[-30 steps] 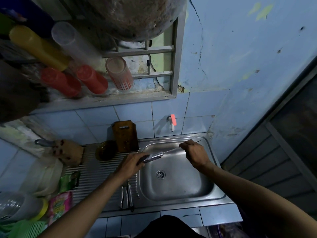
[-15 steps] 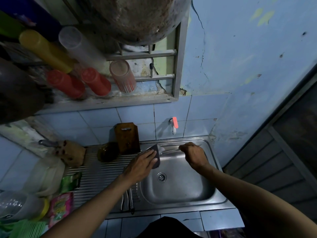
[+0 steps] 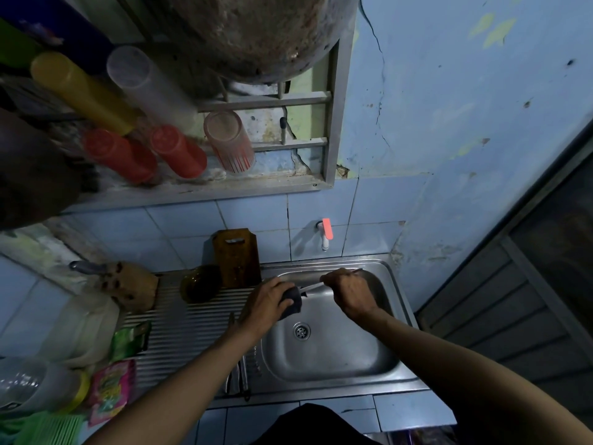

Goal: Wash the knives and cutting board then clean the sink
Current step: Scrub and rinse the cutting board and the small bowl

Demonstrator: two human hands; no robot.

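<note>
My left hand (image 3: 268,301) has slid the dark sponge (image 3: 293,301) back down the knife (image 3: 313,285) toward its tip, so scrubbing continues over the sink (image 3: 337,358). Those fingers curl round the sponge; my right hand (image 3: 348,292) grips the handle.

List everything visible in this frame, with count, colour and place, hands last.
knife: 1, silver blade, held over the sink
sponge: 1, dark, around the blade
sink: 1, steel, centre
tap: 1, white with pink handle, on the tiled wall
cutting board: 1, brown, leaning on the wall
bowl: 1, dark, on the drainboard
utensils: a few, metal, drainboard front edge
cups: 5, yellow, clear, red, on the ledge
sachets: 2, green and pink, left
left hand: grips the sponge
right hand: grips the knife handle
</note>
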